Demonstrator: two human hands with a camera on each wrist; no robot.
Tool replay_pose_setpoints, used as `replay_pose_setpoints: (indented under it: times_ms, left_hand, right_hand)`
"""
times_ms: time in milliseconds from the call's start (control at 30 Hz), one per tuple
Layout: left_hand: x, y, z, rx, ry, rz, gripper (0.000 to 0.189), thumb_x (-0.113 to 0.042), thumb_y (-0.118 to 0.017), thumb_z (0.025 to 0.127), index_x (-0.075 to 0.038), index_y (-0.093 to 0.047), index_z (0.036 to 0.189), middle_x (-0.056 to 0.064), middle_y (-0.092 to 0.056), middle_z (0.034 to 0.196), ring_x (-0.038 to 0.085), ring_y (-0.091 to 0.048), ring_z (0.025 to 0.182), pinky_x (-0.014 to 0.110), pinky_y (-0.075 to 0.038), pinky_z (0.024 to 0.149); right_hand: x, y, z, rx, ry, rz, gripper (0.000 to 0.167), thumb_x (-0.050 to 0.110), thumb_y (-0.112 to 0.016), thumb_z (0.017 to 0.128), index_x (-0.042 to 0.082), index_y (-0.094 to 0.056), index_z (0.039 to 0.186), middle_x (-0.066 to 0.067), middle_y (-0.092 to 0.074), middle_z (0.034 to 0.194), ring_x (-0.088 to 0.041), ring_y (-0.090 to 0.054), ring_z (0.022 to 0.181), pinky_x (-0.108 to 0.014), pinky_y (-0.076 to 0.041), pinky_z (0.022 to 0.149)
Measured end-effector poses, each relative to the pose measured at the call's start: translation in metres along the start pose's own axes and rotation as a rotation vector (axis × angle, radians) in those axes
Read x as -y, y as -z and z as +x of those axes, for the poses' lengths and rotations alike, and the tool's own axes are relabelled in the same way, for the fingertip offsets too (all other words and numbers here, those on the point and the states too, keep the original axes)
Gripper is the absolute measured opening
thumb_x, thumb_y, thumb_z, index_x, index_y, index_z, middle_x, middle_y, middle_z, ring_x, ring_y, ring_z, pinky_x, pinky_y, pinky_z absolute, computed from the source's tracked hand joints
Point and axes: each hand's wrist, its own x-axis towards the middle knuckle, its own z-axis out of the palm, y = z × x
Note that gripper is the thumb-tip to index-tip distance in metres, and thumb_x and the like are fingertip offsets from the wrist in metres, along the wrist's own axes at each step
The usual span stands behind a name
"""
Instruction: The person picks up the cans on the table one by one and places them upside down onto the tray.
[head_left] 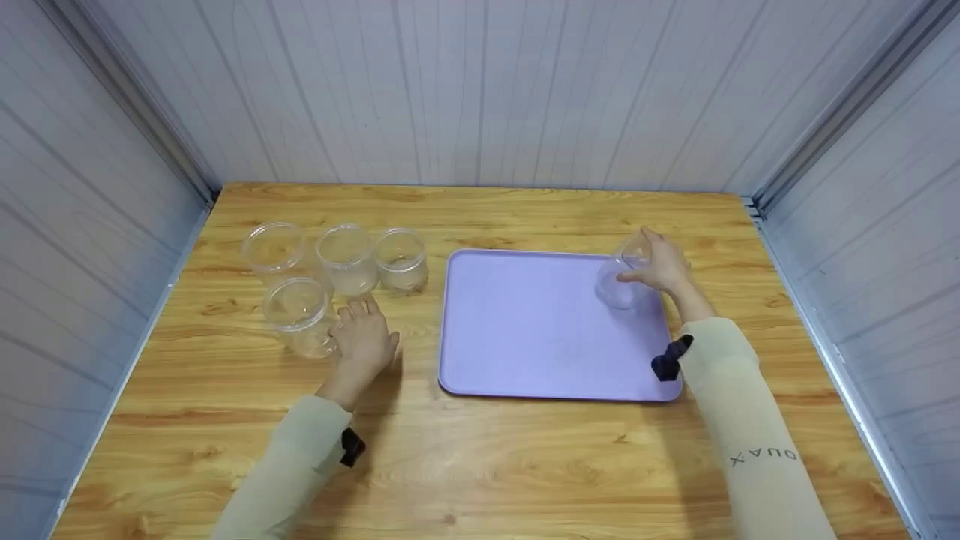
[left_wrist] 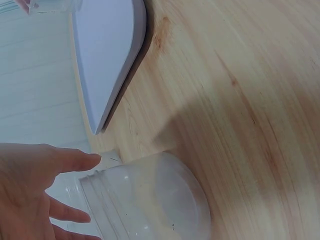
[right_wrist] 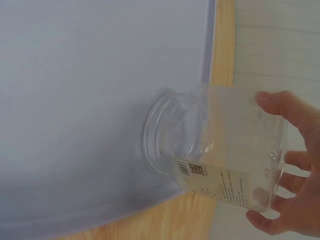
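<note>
At the tray's right end, my right hand (head_left: 661, 264) grips a clear plastic jar (head_left: 616, 291) around its base. The jar is upside down, its threaded mouth against the lilac tray (head_left: 525, 330); a printed label (right_wrist: 215, 182) shows on its side in the right wrist view. My left hand (head_left: 363, 336) hovers beside the nearest of several clear jars on the left, thumb and fingers spread. In the left wrist view, that jar (left_wrist: 150, 200) stands upright with its threaded rim close to the fingers; whether they touch it is unclear.
Behind the nearest jar stand a wide jar (head_left: 274, 249), another jar (head_left: 346, 262) and a smaller jar (head_left: 403, 261), all on the wooden table (head_left: 480, 465). Panelled walls (head_left: 480, 90) enclose the table at the back and both sides.
</note>
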Motion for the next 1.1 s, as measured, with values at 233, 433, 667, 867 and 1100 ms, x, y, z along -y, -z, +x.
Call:
replay_pose_setpoints:
  times_ms: [233,433,667,867,1100]
  left_hand:
    - [0.002,0.001,-0.002,0.056,0.017,0.023,0.075,-0.040,-0.061,0.079,0.012,-0.036,0.127,0.035,-0.038,0.119,0.048,-0.040,0.104,0.062,-0.040,0.073]
    - [0.003,-0.001,-0.002,0.076,0.026,0.011,0.072,-0.040,-0.060,0.080,0.012,-0.038,0.124,0.033,-0.038,0.118,0.048,-0.041,0.102,0.065,-0.038,0.069]
    - [0.004,-0.003,-0.002,0.041,0.015,-0.007,0.070,-0.038,-0.063,0.078,0.014,-0.041,0.119,0.034,-0.041,0.113,0.048,-0.042,0.100,0.065,-0.041,0.064]
    - [0.006,-0.008,-0.003,-0.013,0.007,-0.069,0.065,-0.033,-0.066,0.076,0.015,-0.043,0.114,0.033,-0.042,0.108,0.047,-0.042,0.096,0.062,-0.042,0.063]
    - [0.008,-0.011,-0.004,-0.062,-0.009,-0.119,0.054,-0.030,-0.067,0.074,0.013,-0.049,0.103,0.031,-0.045,0.103,0.044,-0.044,0.091,0.060,-0.043,0.058]
  right_hand:
    - [0.001,0.001,0.003,0.019,-0.008,0.008,0.098,0.027,-0.075,0.069,0.002,-0.012,0.141,-0.032,-0.014,0.138,-0.047,-0.015,0.124,-0.060,-0.015,0.097]
    - [0.000,0.001,0.005,0.028,0.000,0.030,0.097,0.024,-0.074,0.070,0.002,-0.012,0.141,-0.032,-0.015,0.138,-0.045,-0.015,0.125,-0.056,-0.016,0.099]
    - [0.000,0.000,0.007,0.033,0.018,0.033,0.095,0.022,-0.074,0.070,0.000,-0.013,0.140,-0.033,-0.014,0.137,-0.046,-0.013,0.125,-0.057,-0.015,0.099]
    - [0.000,-0.001,0.008,0.047,0.005,0.041,0.096,0.024,-0.073,0.072,0.001,-0.010,0.141,-0.032,-0.011,0.139,-0.045,-0.010,0.126,-0.059,-0.013,0.099]
    - [-0.001,-0.002,0.010,0.049,0.021,0.017,0.096,0.026,-0.072,0.073,-0.002,-0.010,0.140,-0.032,-0.011,0.139,-0.046,-0.007,0.127,-0.059,-0.013,0.098]
